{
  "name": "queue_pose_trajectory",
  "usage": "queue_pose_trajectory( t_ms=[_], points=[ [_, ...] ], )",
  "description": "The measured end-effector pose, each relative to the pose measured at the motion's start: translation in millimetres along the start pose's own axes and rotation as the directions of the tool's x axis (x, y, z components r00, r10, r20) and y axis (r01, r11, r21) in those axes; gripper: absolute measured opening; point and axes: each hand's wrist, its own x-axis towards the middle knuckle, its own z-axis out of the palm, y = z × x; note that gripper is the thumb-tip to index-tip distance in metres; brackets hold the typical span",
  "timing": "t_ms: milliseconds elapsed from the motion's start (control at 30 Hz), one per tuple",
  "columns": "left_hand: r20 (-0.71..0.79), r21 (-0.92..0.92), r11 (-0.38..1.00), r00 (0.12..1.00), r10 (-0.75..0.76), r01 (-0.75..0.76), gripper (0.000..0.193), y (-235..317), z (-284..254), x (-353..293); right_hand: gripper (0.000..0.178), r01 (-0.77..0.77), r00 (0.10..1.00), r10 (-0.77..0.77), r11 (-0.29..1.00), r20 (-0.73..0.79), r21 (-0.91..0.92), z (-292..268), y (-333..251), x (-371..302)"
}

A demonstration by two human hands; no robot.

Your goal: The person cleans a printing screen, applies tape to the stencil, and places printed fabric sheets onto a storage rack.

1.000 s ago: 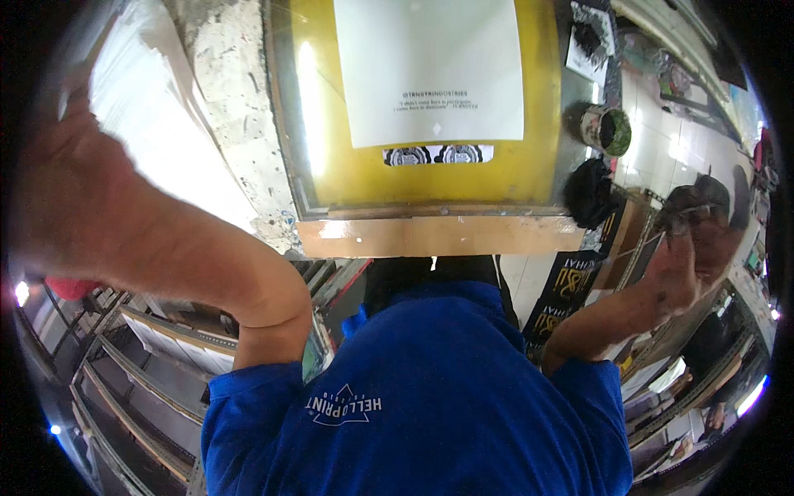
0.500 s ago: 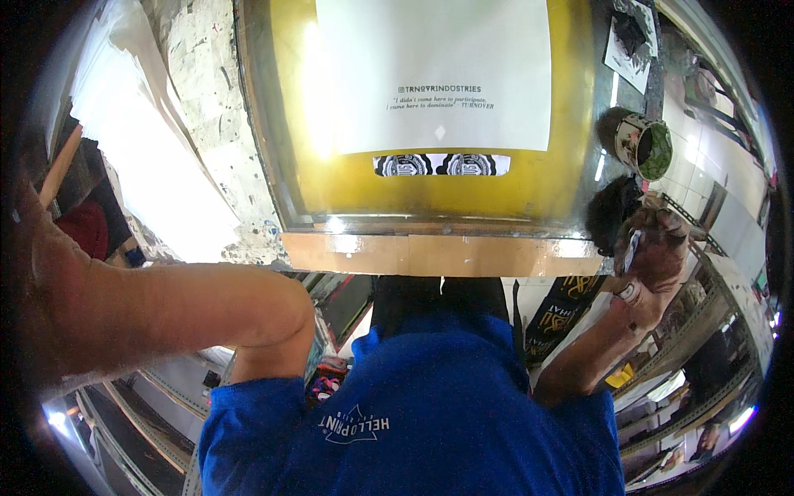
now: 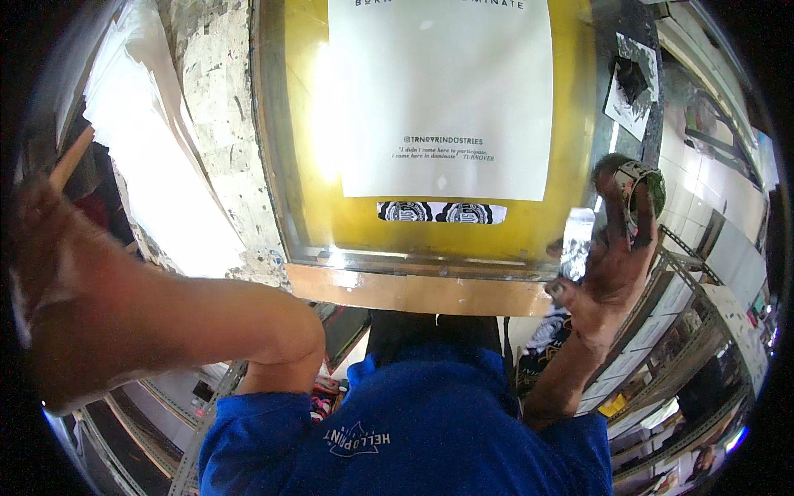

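My right hand [image 3: 614, 277], dark-smudged, is over the right front corner of a yellow screen-printing frame [image 3: 430, 248]. A short shiny clear strip [image 3: 577, 244], which looks like tape, is held near its thumb. Its outer fingers stretch across a small round can-like thing [image 3: 648, 192] with a green inside. A white printed sheet [image 3: 442, 99] lies on the yellow mesh. Just below it sits a narrow strip with two black-and-white round emblems [image 3: 442, 212]. My left hand [image 3: 50, 248] is blurred at the far left, near a wooden stick [image 3: 73, 157]; its fingers cannot be made out.
Brown tape [image 3: 372, 285] covers the frame's near edge. A stack of white sheets [image 3: 153, 140] lies left of the frame on a paint-spotted surface [image 3: 217, 83]. A black-smeared paper [image 3: 633, 87] rests at the right. Metal shelving [image 3: 695, 331] stands beyond my right arm.
My right hand has moved left and spread its fingers, with the clear strip now plainly seen. The frame and its sheet appear lower in view. My left hand stays at the far left.
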Motion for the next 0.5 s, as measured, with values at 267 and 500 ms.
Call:
queue_pose_trajectory(
  t_ms=[267,500],
  points=[
    [0.485,0.046,0.658,0.559,-0.673,0.752,0.049,-36,119,-114,0.126,0.213,0.974,-0.204,0.972,0.098,-0.103,41,2,19],
    [0.366,-0.194,0.737,0.745,-0.558,0.647,0.011,-49,143,-123,0.092,0.151,0.987,-0.157,0.962,-0.010,-0.228,30,6,20]
  ],
)
